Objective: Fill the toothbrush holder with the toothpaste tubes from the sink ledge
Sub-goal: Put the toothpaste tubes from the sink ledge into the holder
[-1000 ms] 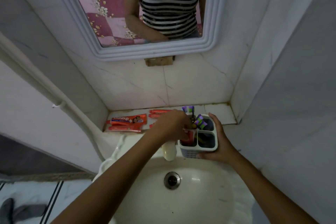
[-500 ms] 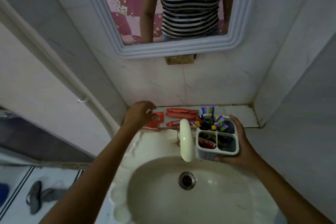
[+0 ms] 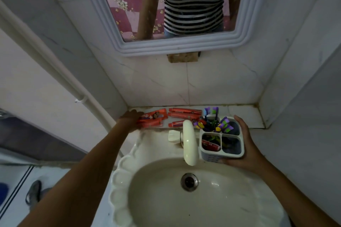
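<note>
A white four-compartment toothbrush holder (image 3: 210,155) sits at the sink's right rim, with my right hand (image 3: 246,146) wrapped around its right side. Several toothbrushes (image 3: 214,121) stand in its back compartments, and a red toothpaste tube (image 3: 210,146) lies in the front left one. On the tiled ledge (image 3: 243,116) lie two large red tubes (image 3: 154,118) at the left and three slimmer red tubes (image 3: 184,113) beside them. My left hand (image 3: 130,120) has its fingers curled around the left end of the large tubes, which lie flat on the ledge.
A cream faucet (image 3: 189,143) arches over the basin (image 3: 166,199) between my hands, just left of the holder. A mirror (image 3: 184,46) hangs above the ledge. A white pipe (image 3: 60,77) runs down the left wall. Tiled walls close in on the right.
My left hand left the holder, where a red tube now lies, and moved left along the ledge onto the large tubes' end. My right hand kept hold of the holder.
</note>
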Demonstrator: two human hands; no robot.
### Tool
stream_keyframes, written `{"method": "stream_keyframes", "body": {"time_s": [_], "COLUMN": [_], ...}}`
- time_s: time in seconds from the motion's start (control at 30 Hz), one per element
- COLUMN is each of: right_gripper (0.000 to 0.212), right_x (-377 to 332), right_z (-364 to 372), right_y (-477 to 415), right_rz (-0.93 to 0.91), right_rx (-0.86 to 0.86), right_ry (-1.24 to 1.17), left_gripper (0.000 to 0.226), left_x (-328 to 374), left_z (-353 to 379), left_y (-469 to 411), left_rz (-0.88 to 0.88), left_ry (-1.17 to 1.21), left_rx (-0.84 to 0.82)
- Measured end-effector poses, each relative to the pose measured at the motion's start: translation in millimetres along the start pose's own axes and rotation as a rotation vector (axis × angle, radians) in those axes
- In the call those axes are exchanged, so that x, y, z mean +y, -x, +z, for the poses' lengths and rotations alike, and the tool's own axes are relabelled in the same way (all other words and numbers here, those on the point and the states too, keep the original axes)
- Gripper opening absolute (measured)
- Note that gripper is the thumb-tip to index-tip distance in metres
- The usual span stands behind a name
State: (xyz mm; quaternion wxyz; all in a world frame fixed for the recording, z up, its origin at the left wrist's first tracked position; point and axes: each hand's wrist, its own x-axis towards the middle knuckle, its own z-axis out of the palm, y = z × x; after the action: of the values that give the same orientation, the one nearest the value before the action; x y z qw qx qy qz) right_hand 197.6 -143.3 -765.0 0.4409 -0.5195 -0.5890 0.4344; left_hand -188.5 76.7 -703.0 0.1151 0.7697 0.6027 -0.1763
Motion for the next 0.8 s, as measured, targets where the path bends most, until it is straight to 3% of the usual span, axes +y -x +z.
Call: {"method": "stream_keyframes", "body": {"time_s": [0.17,0.37,0.47,0.6,0.67,0.8], "right_gripper": [0.148,0.150,0.148,0.144,0.146,0.147], "right_x": [-3,-7,-13,-21,-25,-26], "right_z": [-1,-2,-2,-1,0,-1], "right_y": [2,3,3,4,3,5], "right_rz": [0.004,0.026,0.024,0.035,0.044,0.037], "right_rx": [0.013,0.015,0.013,0.033,0.054,0.071], "right_ry": [0.053,0.091,0.097,0.115,0.120,0.153], "left_gripper": [0.074,0.083,0.081,0.061,0.040,0.023], "left_x": [10,46,64,63,63,66], "left_z": [18,32,45,54,52,35], "left_y": [9,16,21,25,31,50], "left_rz": [-0.064,-0.118,-0.112,-0.146,-0.146,-0.083], "left_ry": [0.074,0.426,0.499,0.756,0.919,1.037], "left_rx": [0.078,-0.043,-0.028,0.001,0.048,0.135]}}
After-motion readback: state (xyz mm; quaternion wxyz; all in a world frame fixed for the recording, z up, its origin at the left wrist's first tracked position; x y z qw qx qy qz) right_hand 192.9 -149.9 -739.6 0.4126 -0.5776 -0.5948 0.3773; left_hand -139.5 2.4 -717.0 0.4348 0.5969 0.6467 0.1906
